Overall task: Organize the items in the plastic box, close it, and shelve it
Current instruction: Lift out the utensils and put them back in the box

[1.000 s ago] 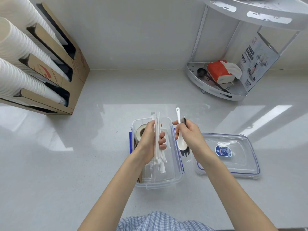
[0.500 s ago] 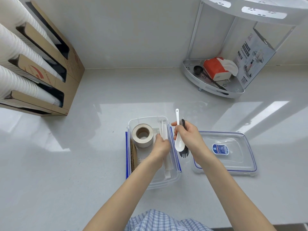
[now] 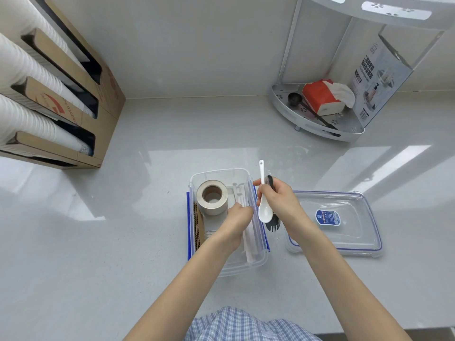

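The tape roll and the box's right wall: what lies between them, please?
In the head view, wrapped white straws and the left hand lie between tape roll and wall.

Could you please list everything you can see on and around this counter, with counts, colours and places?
Clear plastic box: one, blue clips, counter centre.
Beige tape roll: one, inside box, far left.
White wrapped straws: a few, inside box, right side.
Brown cardboard strip: one, box's left wall.
Clear plastic lid: one, blue seal, right of box.
White spoon: one, right hand.
Black fork: one, right hand.
Cardboard cup dispenser: one, brown, left.
Metal corner shelf: one, silver, far right.
Red tissue pack: one, on shelf.
Left hand: in box.
Right hand: above box edge.
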Motion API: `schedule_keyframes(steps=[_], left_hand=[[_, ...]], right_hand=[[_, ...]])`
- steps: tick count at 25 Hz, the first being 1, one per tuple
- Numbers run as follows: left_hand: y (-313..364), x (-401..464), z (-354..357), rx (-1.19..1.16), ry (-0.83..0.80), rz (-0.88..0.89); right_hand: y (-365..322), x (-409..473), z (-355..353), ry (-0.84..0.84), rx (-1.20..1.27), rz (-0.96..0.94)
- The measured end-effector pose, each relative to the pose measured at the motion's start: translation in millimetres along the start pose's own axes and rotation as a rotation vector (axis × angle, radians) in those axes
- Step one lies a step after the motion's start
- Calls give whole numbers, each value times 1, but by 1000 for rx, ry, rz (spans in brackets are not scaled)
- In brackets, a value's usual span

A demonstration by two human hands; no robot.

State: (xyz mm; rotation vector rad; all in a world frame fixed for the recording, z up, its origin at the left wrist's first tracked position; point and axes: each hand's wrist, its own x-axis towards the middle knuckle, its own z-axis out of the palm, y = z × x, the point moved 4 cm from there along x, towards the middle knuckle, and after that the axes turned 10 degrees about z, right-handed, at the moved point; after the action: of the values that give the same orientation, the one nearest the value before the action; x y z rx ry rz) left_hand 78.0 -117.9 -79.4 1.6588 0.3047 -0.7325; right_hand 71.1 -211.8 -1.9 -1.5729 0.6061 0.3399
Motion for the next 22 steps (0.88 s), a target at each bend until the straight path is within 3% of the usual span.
schedule_keyframes(steps=[7,15,22], left_hand=[[1,-7,-1,-18,-34,-50],[7,-6,-9,14,8,39],[11,-11,-7,-104,-65,6]], right_hand=[[2,1,3,-17,6,12],[-2,-3,0,-44,17,-10],[1,-2,6,-57,-13,4]])
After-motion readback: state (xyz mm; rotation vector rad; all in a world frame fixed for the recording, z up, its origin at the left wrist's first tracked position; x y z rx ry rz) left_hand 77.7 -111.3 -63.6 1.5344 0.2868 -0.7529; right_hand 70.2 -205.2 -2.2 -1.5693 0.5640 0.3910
